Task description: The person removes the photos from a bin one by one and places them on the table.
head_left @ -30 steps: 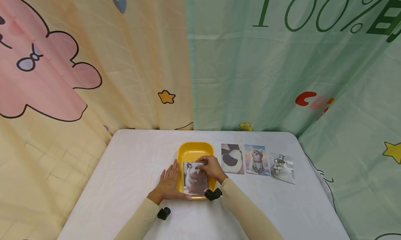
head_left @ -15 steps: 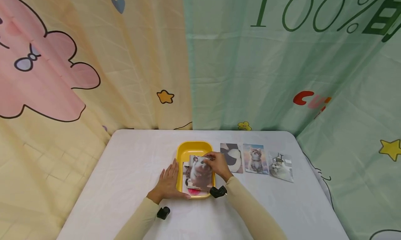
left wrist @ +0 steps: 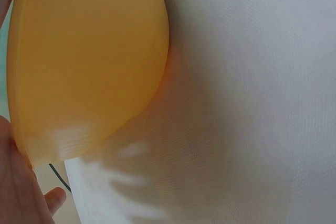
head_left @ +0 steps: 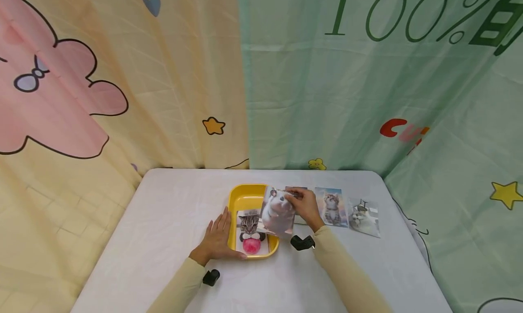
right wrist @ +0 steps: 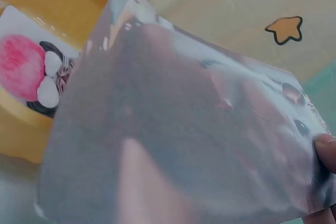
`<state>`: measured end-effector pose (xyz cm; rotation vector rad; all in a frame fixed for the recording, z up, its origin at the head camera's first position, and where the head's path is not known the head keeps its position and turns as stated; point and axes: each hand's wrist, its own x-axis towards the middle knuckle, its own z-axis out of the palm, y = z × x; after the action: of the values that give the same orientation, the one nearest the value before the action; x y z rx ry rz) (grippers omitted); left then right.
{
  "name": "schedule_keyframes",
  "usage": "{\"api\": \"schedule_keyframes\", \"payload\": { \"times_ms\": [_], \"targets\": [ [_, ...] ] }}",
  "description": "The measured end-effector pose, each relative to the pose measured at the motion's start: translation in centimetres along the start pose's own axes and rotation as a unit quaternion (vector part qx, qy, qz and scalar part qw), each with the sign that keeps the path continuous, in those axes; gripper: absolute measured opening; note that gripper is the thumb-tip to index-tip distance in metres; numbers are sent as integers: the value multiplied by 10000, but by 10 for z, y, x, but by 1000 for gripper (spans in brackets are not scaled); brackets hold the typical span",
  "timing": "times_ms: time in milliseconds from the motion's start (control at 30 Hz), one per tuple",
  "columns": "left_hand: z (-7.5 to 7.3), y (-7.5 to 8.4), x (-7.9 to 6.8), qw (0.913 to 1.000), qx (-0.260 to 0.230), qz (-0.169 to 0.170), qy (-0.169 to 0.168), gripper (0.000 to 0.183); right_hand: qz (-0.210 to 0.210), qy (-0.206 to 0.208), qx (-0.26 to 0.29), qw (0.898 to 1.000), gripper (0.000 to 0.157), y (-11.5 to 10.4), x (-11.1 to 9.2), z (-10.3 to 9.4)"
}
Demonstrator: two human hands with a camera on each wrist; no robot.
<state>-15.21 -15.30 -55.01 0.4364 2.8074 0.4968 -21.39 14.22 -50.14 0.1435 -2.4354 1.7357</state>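
My right hand pinches a glossy hamster picture card by its upper right corner, thumb on the front. The card is raised and tilted, overlapping the right rim of a yellow tray in the head view. Inside the tray lies another card, a cat with a pink ball. Along the tray's left side rests my left hand, fingers straight and thumb at the near edge. From the left wrist, the tray's outer wall shows close up. The right wrist view is mostly filled by the hamster card.
To the right of the tray, several cards lie in a row: a partly hidden one, a kitten card and a grey-white cat card. A white cloth covers the table. Printed curtains hang behind it.
The right hand has lifted the hamster card out of the tray and carried it rightward, uncovering the cat card beneath. My left hand stays at the tray's side.
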Motion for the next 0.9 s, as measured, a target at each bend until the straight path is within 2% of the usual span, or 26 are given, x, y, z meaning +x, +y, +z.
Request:
{"api": "schedule_keyframes", "payload": {
  "times_ms": [133,367,533,700,900],
  "targets": [
    [0,0,0,10000,-42,-60,-34,143,376,-91,197,9991,23,3,-4,-15],
    [-1,2,-1,9999,0,-157,-47,143,515,-142,291,9981,28,17,-14,-40],
    [0,2,0,9999,8,-143,-52,143,731,-328,291,9964,28,34,-24,-54],
    [-1,3,0,9999,-11,-136,-49,143,988,-294,287,9943,27,48,-32,-56],
    [-3,4,-1,9999,-41,-149,-39,143,1187,-322,241,9921,25,67,-43,-48]
  ]
}}
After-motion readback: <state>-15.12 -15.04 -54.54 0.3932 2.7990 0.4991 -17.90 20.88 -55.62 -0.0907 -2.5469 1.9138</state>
